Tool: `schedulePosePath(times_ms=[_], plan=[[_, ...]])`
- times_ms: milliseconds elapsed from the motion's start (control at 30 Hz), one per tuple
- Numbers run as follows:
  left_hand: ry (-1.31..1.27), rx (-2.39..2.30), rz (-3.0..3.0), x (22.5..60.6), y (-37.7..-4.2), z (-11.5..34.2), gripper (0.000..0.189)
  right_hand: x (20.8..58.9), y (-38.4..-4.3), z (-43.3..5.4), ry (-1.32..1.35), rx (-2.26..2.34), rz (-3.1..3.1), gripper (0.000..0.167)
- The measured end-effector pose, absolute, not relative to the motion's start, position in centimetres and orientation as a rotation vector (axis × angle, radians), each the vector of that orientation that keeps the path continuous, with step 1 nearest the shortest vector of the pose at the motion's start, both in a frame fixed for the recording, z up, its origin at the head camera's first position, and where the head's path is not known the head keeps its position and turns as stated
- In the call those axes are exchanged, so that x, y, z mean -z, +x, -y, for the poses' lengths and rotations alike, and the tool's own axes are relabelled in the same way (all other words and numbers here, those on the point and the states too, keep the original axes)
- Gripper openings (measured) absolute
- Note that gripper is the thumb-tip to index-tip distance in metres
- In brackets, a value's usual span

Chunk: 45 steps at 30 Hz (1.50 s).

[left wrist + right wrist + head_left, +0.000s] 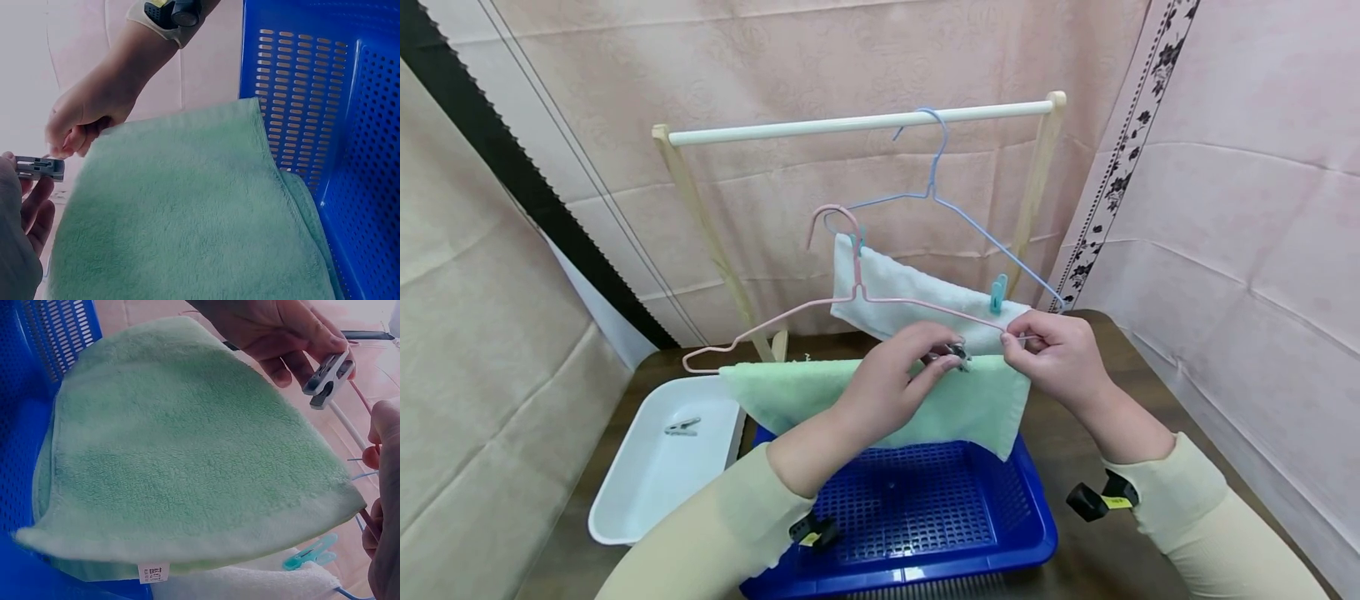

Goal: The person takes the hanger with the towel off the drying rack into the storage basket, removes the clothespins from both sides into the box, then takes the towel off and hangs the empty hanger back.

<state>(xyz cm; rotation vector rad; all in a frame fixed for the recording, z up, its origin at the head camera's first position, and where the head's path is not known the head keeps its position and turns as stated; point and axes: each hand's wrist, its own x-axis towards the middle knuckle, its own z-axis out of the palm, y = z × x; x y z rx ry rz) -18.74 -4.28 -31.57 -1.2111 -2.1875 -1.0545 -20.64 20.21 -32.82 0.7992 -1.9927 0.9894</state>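
Note:
A pale green towel (801, 390) hangs folded over the lower part of a pink hanger (857, 267), its lower edge above a blue basket. My right hand (1060, 354) pinches the hanger's right end, close to the towel's top corner. Between thumb and fingers of my left hand (880, 383) is a grey clothespin (328, 380), held near the towel's upper edge. In the left wrist view the clothespin (39, 167) points toward the right hand, apart from the towel. A small white label (153, 572) shows at the towel's edge in the right wrist view.
Behind, a blue hanger (932, 179) hooks over the white rack bar (790, 129), carrying a white towel (895, 287) with teal clothespins (997, 293). The blue basket (1037, 533) stands in front. At left, a white tray (625, 467) holds another grey clothespin (682, 427).

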Motion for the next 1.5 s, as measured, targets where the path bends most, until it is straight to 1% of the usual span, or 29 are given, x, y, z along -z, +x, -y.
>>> schedulePosePath(times_ms=[133, 333, 833, 1300, 1500], plan=[[-1.212, 1.081, 2.199, 31.4, -18.6, 5.0, 0.023, 33.1, -20.8, -20.4, 0.803, -1.002, 1.998, 0.016], [-1.185, 1.097, 2.291, 31.4, -18.2, 6.3, 0.033, 33.2, -20.8, -20.5, 0.797, -1.024, 1.995, 0.014], [-1.102, 1.133, 2.270, 31.8, -16.7, 10.6, 0.038, 33.3, -20.6, -20.7, 0.752, -1.009, 2.020, 0.016], [-0.858, 1.162, 2.078, 31.1, -14.8, 17.9, 0.041, 33.1, -20.4, -21.1, 0.754, -0.995, 2.030, 0.016], [-0.696, 1.000, 2.136, 31.1, -13.7, 21.5, 0.044, 33.2, -20.5, -21.3, 0.768, -0.988, 2.035, 0.016]])
